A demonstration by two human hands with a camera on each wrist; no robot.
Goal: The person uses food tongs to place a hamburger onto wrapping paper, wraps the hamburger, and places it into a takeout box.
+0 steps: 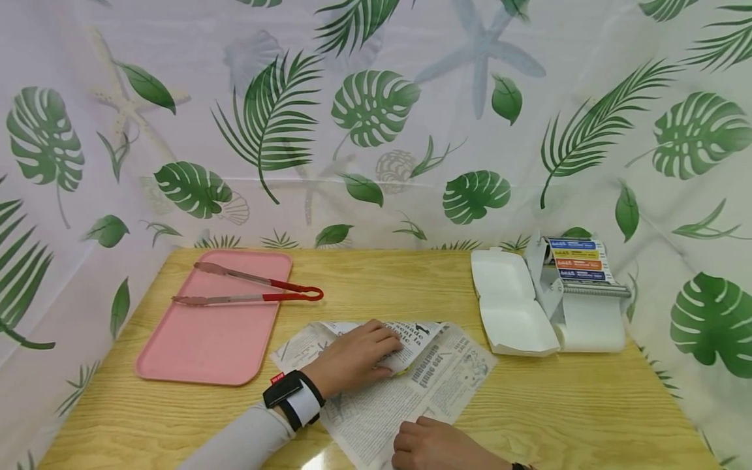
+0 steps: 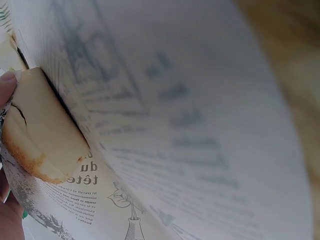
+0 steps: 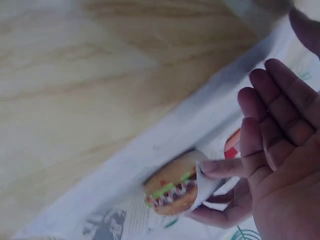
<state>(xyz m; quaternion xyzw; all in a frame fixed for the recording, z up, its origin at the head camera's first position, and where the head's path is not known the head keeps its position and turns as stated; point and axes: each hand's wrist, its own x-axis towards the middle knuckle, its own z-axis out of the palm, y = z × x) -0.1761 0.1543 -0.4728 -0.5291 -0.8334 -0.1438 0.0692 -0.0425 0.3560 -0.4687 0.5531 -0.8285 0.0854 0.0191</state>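
Right wrist: burger [image 3: 171,186] slants up rightward, left hand [image 1: 355,358] gripping it; right hand [image 3: 287,145] unfurled.

Printed words on paper [image 1: 408,390].
"Sent la" and "tête"; labels [image 1: 578,259] on the dispenser [image 1: 595,290] are too small to read.

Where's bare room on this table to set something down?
Bare tabletop lies behind the newsprint sheet, between tongs and white foam box; more lies in front of that box, right of the sheet. The pink tray has a bare near half. Crowded: the sheet (left grip, right grip, burger) and far right corner (box, roll dispenser).
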